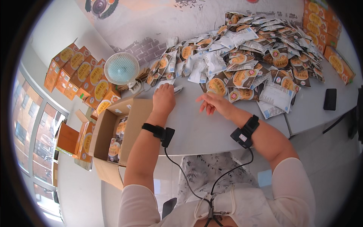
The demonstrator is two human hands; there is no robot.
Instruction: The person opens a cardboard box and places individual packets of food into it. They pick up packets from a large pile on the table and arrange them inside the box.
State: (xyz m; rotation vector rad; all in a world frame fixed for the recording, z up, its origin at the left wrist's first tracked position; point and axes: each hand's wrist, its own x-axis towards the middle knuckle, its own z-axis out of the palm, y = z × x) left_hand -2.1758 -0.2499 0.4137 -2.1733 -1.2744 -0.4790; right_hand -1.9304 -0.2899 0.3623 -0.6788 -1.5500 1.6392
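Observation:
My left hand (164,98), curled with its back up, is over the left part of the grey table; a small packet (178,90) shows at its fingers, and whether it is gripped is hidden. To the right, my right hand (211,103) hovers above the table with its fingers apart and nothing in them. Just beyond both hands lies a large heap of sealed packets (241,78), some with the brown and orange printed face up, others with the white back up. An open cardboard box (139,113) with packets (114,147) inside stands left of my left forearm.
A small fan (122,69) stands at the back left beside stacked orange cartons (85,71). More orange cartons (314,25) are stacked at the back right, with one carton (339,64) lying nearer. A black phone (330,99) lies on the right table. Cables run from both wristbands to my chest.

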